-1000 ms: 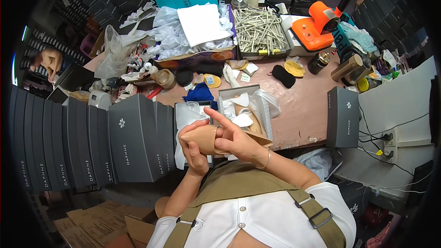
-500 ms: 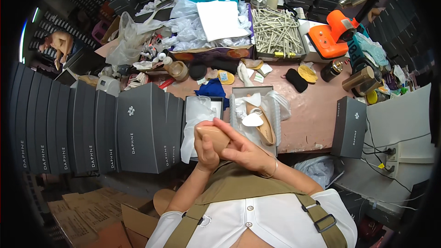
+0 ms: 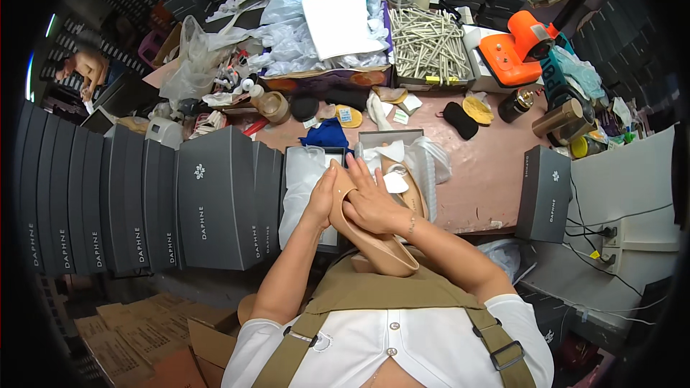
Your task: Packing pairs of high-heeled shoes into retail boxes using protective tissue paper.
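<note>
A beige pump (image 3: 375,248) is between my hands in front of my apron, its toe pointing away from me and its heel end close to my body. My left hand (image 3: 321,200) is closed along the left side of the toe. My right hand (image 3: 374,205) lies over the shoe's front, with some fingers reaching into its opening and hidden there. Just beyond, a matching beige shoe (image 3: 415,200) rests in an open grey box (image 3: 390,134) with white tissue paper. To the left, a dark box part (image 3: 332,241) holds more white tissue (image 3: 302,181).
Grey shoeboxes (image 3: 219,201) stand in a row at left; another (image 3: 544,194) stands at right. Across the back are a box of crumpled paper (image 3: 287,29), a box of pale sticks (image 3: 430,47) and an orange device (image 3: 512,61). A blue cloth (image 3: 326,134) lies beyond the boxes.
The pump has turned in my hands: its opening and full length now show. My right hand has moved from its side to the opening, and my left hand now lies along the toe.
</note>
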The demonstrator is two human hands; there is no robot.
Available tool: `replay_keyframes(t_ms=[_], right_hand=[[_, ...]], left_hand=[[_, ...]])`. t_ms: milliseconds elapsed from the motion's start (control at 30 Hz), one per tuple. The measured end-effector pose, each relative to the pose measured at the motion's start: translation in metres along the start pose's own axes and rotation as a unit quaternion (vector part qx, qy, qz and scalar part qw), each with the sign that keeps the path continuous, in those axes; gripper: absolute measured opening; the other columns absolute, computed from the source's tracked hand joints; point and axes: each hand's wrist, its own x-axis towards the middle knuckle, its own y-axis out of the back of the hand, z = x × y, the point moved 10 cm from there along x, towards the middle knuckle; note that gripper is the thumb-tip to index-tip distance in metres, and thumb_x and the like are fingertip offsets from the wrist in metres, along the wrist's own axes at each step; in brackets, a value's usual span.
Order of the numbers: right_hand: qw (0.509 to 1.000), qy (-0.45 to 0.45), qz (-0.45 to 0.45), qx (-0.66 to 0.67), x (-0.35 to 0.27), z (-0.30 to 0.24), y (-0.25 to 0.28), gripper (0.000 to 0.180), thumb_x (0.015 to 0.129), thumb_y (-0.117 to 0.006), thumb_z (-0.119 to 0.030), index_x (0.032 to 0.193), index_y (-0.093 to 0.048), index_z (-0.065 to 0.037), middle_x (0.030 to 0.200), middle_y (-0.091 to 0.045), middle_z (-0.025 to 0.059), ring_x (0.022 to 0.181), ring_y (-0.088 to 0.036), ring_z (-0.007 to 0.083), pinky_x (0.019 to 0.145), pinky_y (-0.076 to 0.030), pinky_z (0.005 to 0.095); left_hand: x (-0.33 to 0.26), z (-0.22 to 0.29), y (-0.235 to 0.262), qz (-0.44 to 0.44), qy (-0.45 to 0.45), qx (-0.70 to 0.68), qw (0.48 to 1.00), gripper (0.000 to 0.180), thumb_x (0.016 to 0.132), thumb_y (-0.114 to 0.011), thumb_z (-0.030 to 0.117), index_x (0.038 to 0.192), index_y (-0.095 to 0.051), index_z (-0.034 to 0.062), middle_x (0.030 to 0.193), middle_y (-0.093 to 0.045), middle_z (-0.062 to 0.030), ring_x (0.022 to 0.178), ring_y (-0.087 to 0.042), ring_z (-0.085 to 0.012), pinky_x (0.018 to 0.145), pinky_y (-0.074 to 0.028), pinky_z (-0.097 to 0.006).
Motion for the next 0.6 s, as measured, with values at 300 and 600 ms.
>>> replay_keyframes(t_ms=[300, 600], right_hand=[[0.997, -0.008, 0.055, 0.051, 0.019, -0.009, -0.024, 0.037, 0.085, -0.046, -0.022, 0.083, -0.067, 0.008, 0.150, -0.019, 0.0255, 0.139, -0.014, 0.0449, 0.105, -0.010, 0.0668], [0.969, 0.015, 0.081, 0.235, -0.011, 0.016, -0.007, 0.037, 0.087, -0.055, -0.027, 0.110, -0.061, 0.000, 0.141, -0.036, 0.0242, 0.129, -0.036, 0.0414, 0.105, -0.029, 0.0500]], left_hand=[[-0.024, -0.011, 0.027, 0.031, 0.044, -0.014, 0.998, 0.053, 0.100, -0.036, 0.045, 0.134, -0.037, 0.0049, 0.124, -0.052, -0.0123, 0.116, -0.052, -0.0228, 0.097, -0.044, -0.039], [-0.065, -0.033, 0.030, 0.113, -0.001, -0.239, 0.964, 0.055, 0.098, -0.032, 0.047, 0.132, -0.044, 0.0055, 0.128, -0.053, -0.0126, 0.117, -0.052, -0.0280, 0.101, -0.042, -0.043]])
